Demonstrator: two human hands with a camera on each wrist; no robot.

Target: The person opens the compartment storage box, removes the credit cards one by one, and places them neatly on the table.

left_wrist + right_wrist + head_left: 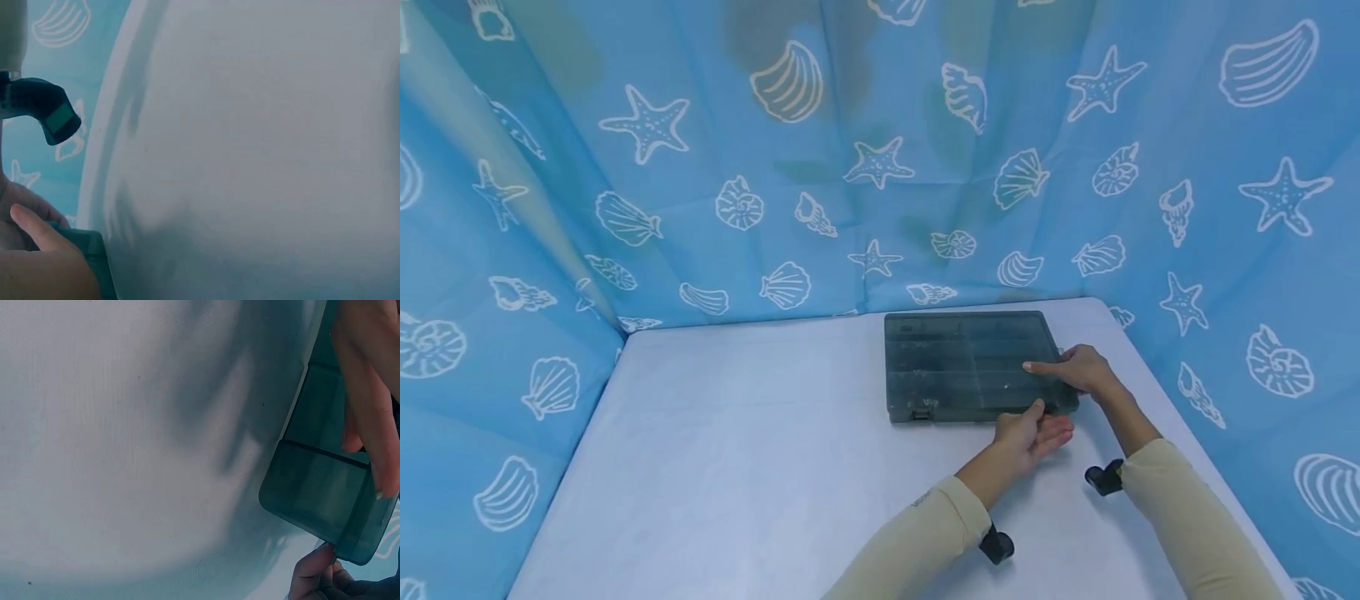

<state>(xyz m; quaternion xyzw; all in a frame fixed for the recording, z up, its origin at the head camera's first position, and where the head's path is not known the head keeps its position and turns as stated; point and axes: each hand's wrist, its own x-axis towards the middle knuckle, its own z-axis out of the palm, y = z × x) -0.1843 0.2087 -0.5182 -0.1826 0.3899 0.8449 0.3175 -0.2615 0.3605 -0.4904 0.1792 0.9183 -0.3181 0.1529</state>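
A dark, see-through compartment box [962,358] lies flat with its lid down at the back right of the white table [737,450]. My right hand [1075,371] rests on the lid's right side, fingers straight and pointing left; in the right wrist view its fingers [369,412] lie across the box [319,481]. My left hand [1033,433] sits at the box's front right edge, thumb up against the edge and fingers relaxed. The left wrist view shows that thumb [37,234] on the box corner [94,256]. Whether any finger hooks under the edge is hidden.
A blue curtain with shell and starfish prints [790,167] encloses the table on three sides. A small latch [921,410] sits on the box's front edge at the left. Black wrist cameras [996,546] [1103,477] hang under both cream sleeves.
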